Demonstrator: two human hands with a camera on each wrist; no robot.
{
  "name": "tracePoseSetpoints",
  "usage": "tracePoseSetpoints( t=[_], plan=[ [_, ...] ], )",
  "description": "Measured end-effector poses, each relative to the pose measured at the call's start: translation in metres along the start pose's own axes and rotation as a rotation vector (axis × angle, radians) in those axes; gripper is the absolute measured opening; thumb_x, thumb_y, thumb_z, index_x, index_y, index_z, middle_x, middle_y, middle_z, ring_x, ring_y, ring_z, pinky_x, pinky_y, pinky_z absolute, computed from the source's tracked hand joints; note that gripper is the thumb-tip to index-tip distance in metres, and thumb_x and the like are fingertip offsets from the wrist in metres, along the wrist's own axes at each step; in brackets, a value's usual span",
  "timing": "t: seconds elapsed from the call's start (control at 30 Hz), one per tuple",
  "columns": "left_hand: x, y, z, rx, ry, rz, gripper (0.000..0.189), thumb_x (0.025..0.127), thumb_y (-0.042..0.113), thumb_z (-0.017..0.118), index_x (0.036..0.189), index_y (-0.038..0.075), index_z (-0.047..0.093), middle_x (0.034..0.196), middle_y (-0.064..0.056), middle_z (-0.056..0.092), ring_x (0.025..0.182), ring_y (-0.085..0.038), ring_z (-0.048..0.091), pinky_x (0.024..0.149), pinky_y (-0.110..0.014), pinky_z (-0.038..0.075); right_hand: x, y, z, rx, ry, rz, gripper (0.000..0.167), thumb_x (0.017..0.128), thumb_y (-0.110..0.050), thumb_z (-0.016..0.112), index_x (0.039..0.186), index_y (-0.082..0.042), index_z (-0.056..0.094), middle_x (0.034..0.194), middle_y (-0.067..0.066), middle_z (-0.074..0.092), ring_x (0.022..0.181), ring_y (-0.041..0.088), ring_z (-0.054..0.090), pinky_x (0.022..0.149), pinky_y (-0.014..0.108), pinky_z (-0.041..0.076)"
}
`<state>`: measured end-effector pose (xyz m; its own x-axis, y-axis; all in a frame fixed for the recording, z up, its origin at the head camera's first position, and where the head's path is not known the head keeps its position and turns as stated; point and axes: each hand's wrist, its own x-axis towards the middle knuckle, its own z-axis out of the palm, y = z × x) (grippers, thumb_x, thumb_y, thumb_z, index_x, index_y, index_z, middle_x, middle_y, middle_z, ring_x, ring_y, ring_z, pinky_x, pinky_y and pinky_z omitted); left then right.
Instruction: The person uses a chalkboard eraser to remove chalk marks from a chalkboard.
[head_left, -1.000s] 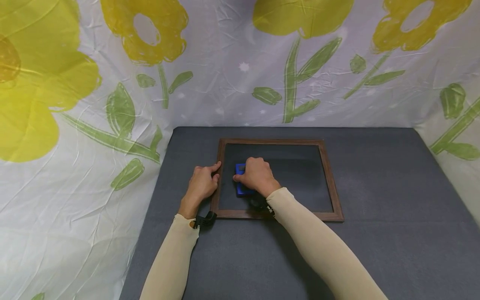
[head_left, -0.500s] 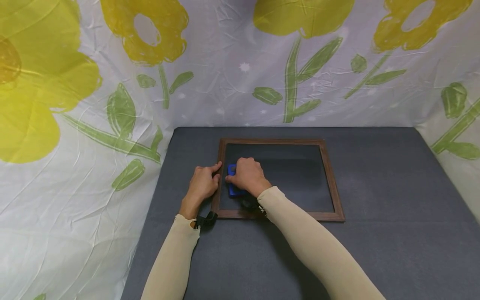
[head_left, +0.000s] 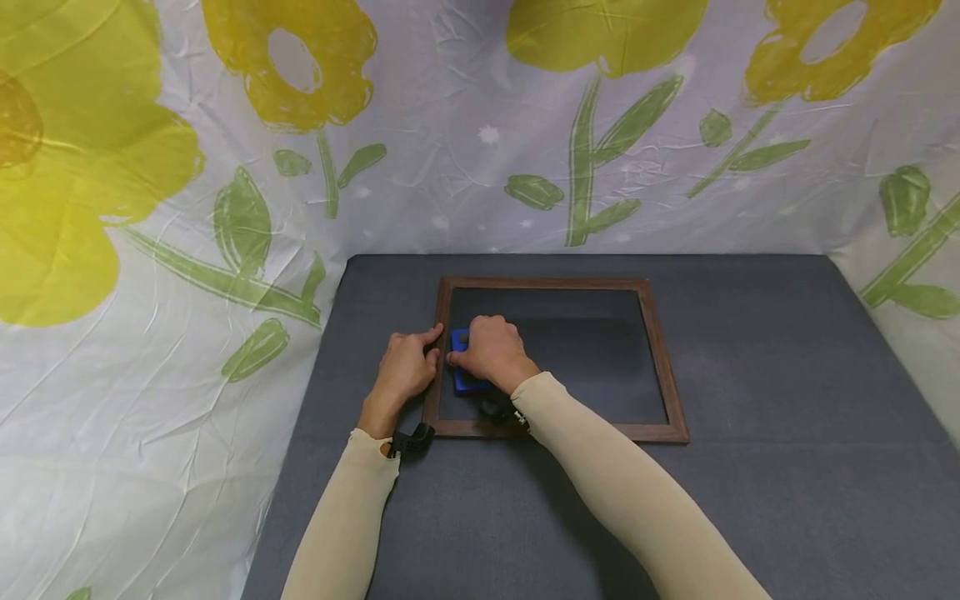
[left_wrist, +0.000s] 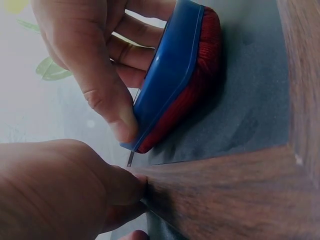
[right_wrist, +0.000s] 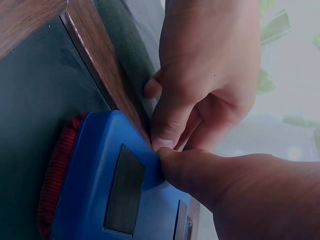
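A chalkboard [head_left: 581, 362] in a brown wooden frame [head_left: 663, 358] lies flat on the dark table. My left hand [head_left: 405, 365] grips the frame's left side, thumb and fingers right at the edge in the right wrist view. Inside the frame, near that same side, my right hand [head_left: 495, 352] holds a blue chalkboard eraser [right_wrist: 85, 185] with a red fabric underside. In the left wrist view the eraser [left_wrist: 172, 60] tilts, thumb on one side and fingers on the other. Its red face is toward the dark board surface. In the head view the right hand covers much of the eraser.
Grey-black cloth covers the table [head_left: 787, 375]. A curtain [head_left: 450, 167] with yellow flowers and green leaves hangs behind it and along the sides. Black wrist-camera mounts [head_left: 412, 440] sit at both wrists, below beige sleeves.
My right hand has slid the eraser leftward across the board toward the frame's left side, slowing over the last half second. The left hand has stayed in place.
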<state>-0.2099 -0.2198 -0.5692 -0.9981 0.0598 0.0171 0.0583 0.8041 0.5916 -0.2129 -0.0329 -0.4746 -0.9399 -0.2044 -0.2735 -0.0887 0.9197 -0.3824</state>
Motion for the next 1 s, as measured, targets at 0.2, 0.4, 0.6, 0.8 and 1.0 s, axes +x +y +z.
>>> tracePoseSetpoints(
  t=[0.2, 0.4, 0.6, 0.8, 1.0],
  plan=[
    [-0.002, 0.005, -0.003, -0.007, -0.007, -0.011, 0.052, 0.103, 0.017, 0.070, 0.154, 0.026, 0.066, 0.154, -0.009, 0.066, 0.134, -0.050, 0.058, 0.098, -0.070, 0.053, -0.001, 0.001, 0.000, 0.006, 0.010, -0.012, 0.052, 0.096, -0.056, 0.082, 0.105, -0.005, 0.075, 0.090, 0.010, 0.072, 0.065, 0.021, 0.068, 0.059, 0.035, 0.058],
    [0.000, 0.002, -0.002, -0.009, 0.005, -0.002, 0.052, 0.103, 0.019, 0.071, 0.154, 0.026, 0.066, 0.153, -0.009, 0.067, 0.133, -0.050, 0.059, 0.097, -0.071, 0.053, -0.001, 0.002, 0.001, 0.014, 0.018, -0.013, 0.055, 0.095, -0.056, 0.083, 0.111, -0.004, 0.074, 0.096, 0.012, 0.071, 0.070, 0.023, 0.068, 0.062, 0.036, 0.058],
    [0.003, -0.003, 0.002, 0.010, -0.006, -0.011, 0.052, 0.103, 0.022, 0.071, 0.155, 0.027, 0.065, 0.155, -0.006, 0.066, 0.134, -0.048, 0.058, 0.098, -0.069, 0.054, 0.000, 0.003, 0.002, 0.013, 0.020, -0.018, 0.059, 0.095, -0.056, 0.082, 0.117, -0.002, 0.073, 0.101, 0.012, 0.071, 0.075, 0.025, 0.068, 0.066, 0.038, 0.059],
    [0.004, -0.006, 0.005, 0.045, -0.026, -0.030, 0.052, 0.105, 0.023, 0.069, 0.157, 0.031, 0.063, 0.157, -0.003, 0.064, 0.134, -0.045, 0.058, 0.099, -0.067, 0.055, -0.001, 0.004, 0.002, 0.017, 0.022, -0.020, 0.060, 0.095, -0.056, 0.083, 0.116, -0.002, 0.073, 0.099, 0.012, 0.069, 0.074, 0.024, 0.067, 0.065, 0.037, 0.059],
    [0.001, 0.001, 0.000, 0.027, -0.031, -0.051, 0.052, 0.105, 0.022, 0.069, 0.156, 0.032, 0.063, 0.158, -0.004, 0.064, 0.135, -0.045, 0.057, 0.097, -0.069, 0.054, -0.001, 0.004, 0.001, 0.009, 0.017, -0.016, 0.061, 0.095, -0.058, 0.082, 0.118, -0.001, 0.072, 0.100, 0.012, 0.069, 0.075, 0.025, 0.067, 0.066, 0.037, 0.059]
  ],
)
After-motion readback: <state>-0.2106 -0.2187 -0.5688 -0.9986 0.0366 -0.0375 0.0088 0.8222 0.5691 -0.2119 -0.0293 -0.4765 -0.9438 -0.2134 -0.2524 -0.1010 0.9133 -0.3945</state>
